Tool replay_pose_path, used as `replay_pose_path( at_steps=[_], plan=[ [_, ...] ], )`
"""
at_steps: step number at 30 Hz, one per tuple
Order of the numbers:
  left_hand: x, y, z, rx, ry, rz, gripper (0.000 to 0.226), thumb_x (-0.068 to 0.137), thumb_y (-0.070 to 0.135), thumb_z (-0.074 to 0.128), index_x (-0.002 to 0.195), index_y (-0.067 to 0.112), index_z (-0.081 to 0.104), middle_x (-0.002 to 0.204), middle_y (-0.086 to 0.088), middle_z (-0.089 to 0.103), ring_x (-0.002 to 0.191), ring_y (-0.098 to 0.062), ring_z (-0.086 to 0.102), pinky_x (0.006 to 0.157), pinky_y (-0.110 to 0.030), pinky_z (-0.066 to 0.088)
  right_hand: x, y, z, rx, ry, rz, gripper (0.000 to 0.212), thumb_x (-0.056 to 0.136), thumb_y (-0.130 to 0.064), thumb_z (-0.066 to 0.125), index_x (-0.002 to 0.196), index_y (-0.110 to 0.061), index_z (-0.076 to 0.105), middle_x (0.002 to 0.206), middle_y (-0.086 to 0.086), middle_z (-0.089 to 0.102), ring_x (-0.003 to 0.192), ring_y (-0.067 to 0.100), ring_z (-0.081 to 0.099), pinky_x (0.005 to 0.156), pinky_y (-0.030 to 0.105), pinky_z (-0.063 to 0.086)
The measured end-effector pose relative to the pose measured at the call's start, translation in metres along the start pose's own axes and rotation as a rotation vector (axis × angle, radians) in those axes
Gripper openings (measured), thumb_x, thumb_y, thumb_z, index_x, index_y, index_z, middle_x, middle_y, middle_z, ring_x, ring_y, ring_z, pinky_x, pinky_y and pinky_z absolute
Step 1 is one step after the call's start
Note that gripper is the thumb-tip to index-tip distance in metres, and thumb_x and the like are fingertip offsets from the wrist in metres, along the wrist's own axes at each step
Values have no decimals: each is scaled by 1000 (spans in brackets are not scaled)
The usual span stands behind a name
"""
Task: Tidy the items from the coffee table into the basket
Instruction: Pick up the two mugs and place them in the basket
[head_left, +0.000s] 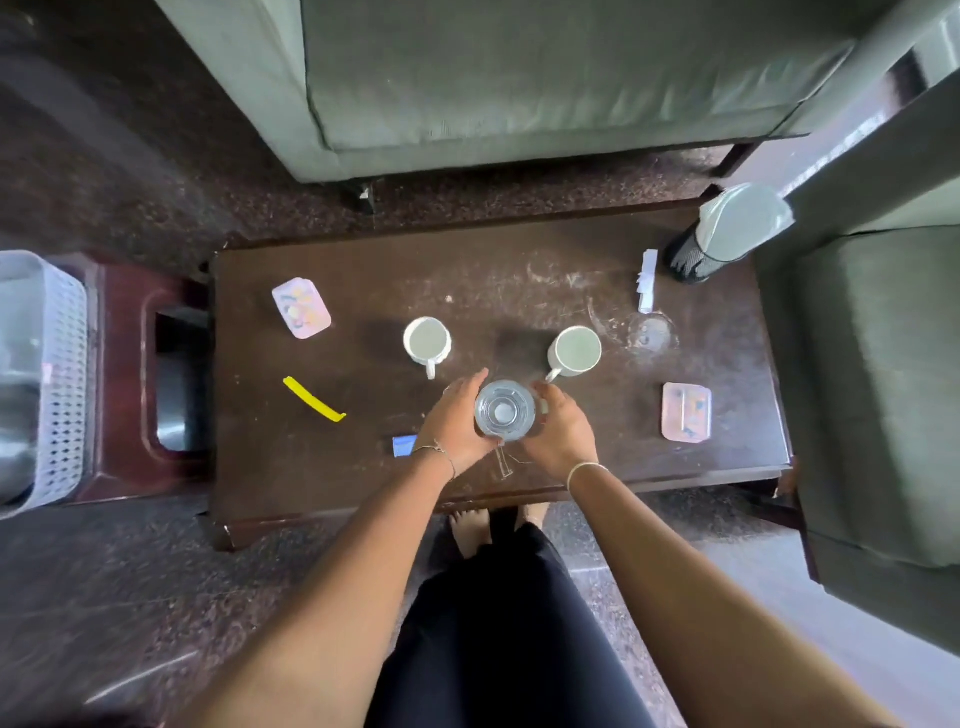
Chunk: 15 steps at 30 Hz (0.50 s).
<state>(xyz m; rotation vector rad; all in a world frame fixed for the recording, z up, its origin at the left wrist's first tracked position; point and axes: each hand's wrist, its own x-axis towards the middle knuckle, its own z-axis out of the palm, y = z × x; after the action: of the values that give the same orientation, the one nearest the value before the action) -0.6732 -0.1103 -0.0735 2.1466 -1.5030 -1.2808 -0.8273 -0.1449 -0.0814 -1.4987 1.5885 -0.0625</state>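
A clear glass jug (505, 410) stands near the front middle of the dark coffee table (363, 488). My left hand (454, 423) cups its left side and my right hand (563, 431) cups its right side. Two white mugs stand behind it, one on the left (427, 342) and one on the right (574, 351). A clear glass (652, 332) stands further right. Two pink coasters lie at the back left (301, 308) and front right (686, 412). A yellow strip (313, 399), a blue card (404, 446) and a folded white paper (647, 280) also lie on the table. The white basket (62, 374) sits at the far left.
The basket rests on a reddish stool (124, 374) beside the table's left end. A mesh bin with a white liner (727, 234) stands at the table's back right corner. Grey sofas (519, 78) border the back and right. My bare feet (470, 525) are at the table's front edge.
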Motion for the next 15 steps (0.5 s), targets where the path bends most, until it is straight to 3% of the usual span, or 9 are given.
replay_pose_path(
  at_steps=[3, 5, 9, 15],
  plan=[
    [12, -3, 17, 84, -55, 33, 104, 69, 23, 82, 151, 16, 17, 156, -8, 24, 146, -20, 20, 116, -30, 25, 7, 2, 7, -65, -48, -1, 80, 70, -32, 76, 141, -24, 39, 134, 6, 54, 117, 26, 56, 94, 33, 44],
    [22, -7, 26, 157, -79, 54, 103, 72, 21, 79, 151, 16, 13, 157, -11, 21, 146, -21, 19, 117, -32, 25, 14, 5, 11, -107, -82, -26, 83, 71, -32, 76, 143, -26, 35, 137, 4, 52, 117, 26, 57, 94, 34, 45],
    [32, -12, 37, 217, -91, 60, 100, 72, 23, 78, 151, 20, 15, 151, -11, 29, 139, -24, 33, 114, -34, 32, 21, 11, 16, -137, -76, -66, 72, 73, -31, 72, 137, -29, 38, 128, 5, 58, 106, 30, 63, 87, 36, 48],
    [38, -10, 32, 245, -77, 47, 92, 63, 27, 80, 139, 25, 29, 136, -6, 44, 117, -26, 54, 96, -34, 45, 26, 11, 15, -152, -62, -114, 60, 71, -32, 72, 125, -30, 46, 111, 1, 65, 95, 27, 65, 78, 31, 47]
  ],
)
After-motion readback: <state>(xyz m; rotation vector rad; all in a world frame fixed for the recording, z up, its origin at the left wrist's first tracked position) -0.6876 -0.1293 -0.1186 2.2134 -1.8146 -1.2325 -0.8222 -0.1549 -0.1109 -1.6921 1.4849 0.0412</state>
